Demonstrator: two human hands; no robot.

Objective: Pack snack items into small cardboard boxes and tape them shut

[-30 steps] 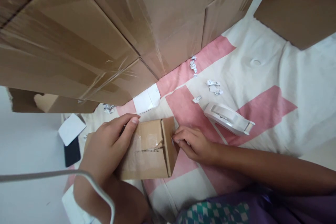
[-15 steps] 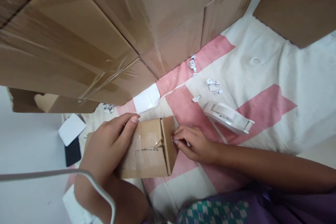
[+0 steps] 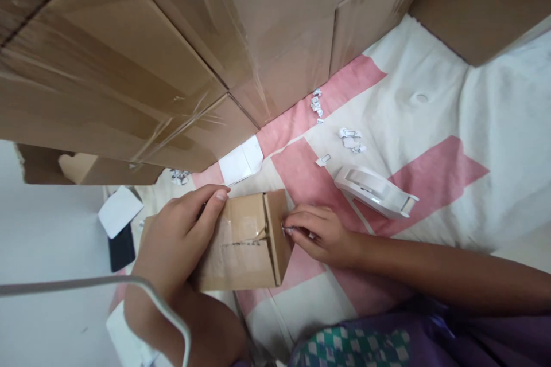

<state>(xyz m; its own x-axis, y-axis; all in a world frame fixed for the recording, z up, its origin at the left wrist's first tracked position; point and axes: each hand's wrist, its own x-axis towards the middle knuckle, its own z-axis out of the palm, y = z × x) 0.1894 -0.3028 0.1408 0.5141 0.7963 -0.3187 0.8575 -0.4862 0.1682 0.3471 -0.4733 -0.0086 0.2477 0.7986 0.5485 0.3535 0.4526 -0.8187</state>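
Observation:
A small brown cardboard box [image 3: 241, 266] with clear tape over its torn top lies on the patterned cloth in front of me. My left hand [image 3: 185, 223] is closed around its left part, the thumb along the top near the far edge. At the right end of the box, my right hand [image 3: 316, 232] pinches a tiny whitish scrap of paper [image 3: 287, 230] against the end face. The fingers cover most of that scrap. Beyond the right hand sits a white tape dispenser [image 3: 374, 190], apart from it.
Large taped cartons [image 3: 275, 28] form a wall at the back; another carton [image 3: 486, 6] stands top right. Crumpled paper bits [image 3: 352, 140] and a folded white paper [image 3: 241, 160] lie on the cloth [image 3: 434, 120]. A dark phone-like slab [image 3: 121, 249] and a pale cable [image 3: 86, 285] are at left.

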